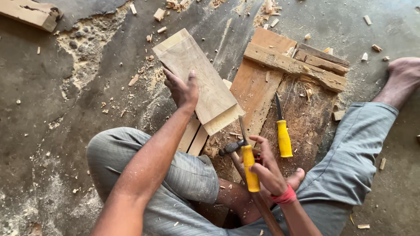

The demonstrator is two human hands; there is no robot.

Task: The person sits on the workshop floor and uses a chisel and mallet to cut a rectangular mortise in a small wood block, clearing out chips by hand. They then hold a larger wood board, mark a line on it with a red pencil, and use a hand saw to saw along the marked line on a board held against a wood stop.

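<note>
My left hand [181, 89] grips the near edge of a pale wooden board [199, 78] that lies tilted across other planks. My right hand [267, 168], with a red band at the wrist, is closed on a yellow-handled chisel [248, 164], its blade pointing up toward the board's lower end. Under that hand lies a hammer [245, 175] with a dark head and a wooden handle. A second yellow-handled chisel [283, 131] rests on the rough brown work board [306, 118].
I sit on a concrete floor [52, 131] strewn with sawdust and wood chips. My grey-trousered legs frame the work; one foot [402, 74] rests at the right. A reddish plank [256, 87] and a crosswise batten [293, 65] lie beyond. A wood block [30, 13] sits at the top left.
</note>
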